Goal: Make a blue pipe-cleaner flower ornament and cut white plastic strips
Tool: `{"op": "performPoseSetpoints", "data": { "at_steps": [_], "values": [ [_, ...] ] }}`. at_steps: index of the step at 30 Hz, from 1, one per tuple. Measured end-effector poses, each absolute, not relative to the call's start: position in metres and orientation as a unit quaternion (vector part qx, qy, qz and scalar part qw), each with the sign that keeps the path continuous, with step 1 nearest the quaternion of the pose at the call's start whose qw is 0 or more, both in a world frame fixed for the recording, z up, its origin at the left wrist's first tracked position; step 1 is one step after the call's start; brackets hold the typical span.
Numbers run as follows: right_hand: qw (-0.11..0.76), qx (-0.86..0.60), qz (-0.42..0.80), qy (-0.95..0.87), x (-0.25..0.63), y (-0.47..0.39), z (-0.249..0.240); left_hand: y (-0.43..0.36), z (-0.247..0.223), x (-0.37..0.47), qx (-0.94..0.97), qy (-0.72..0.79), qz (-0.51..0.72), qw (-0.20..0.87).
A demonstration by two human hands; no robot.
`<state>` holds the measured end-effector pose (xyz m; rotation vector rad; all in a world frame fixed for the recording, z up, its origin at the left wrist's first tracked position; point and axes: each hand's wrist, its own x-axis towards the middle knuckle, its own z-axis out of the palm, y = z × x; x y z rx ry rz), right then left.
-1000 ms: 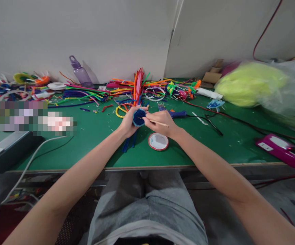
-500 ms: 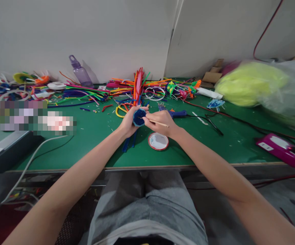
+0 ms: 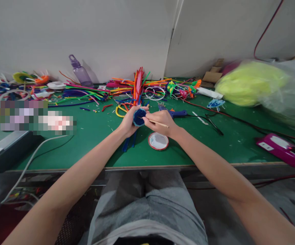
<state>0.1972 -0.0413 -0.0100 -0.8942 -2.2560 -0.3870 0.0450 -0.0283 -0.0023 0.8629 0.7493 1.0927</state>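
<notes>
A round blue piece (image 3: 139, 117) with a lighter blue rim is held up in my left hand (image 3: 129, 123), its fingers wrapped round the edge. My right hand (image 3: 162, 122) pinches a thin wooden stick (image 3: 160, 123), whose far tip reaches over the dark blue middle of the piece. Below my right hand lies a round white lid (image 3: 158, 141) with a red rim. Blue strips (image 3: 126, 145) lie on the table under my left hand. A dark blue glue gun (image 3: 179, 114) rests just beyond my right wrist.
Colourful strips (image 3: 86, 92) and a purple bottle (image 3: 81, 72) stand along the back of the green table (image 3: 91, 149). At right are a blue figure (image 3: 215, 103), a yellow bag (image 3: 249, 83), cables and a magenta power strip (image 3: 280, 148). A grey-white box (image 3: 7, 149) sits left.
</notes>
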Motion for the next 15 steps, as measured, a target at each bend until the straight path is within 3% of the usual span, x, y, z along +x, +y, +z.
{"op": "performPoseSetpoints", "data": {
  "at_steps": [15],
  "values": [
    [0.335, -0.339, -0.152, -0.866, 0.1972, -0.0416, -0.0101, -0.0280, -0.0026, 0.0452, 0.387, 0.331, 0.490, 0.707]
  ]
}}
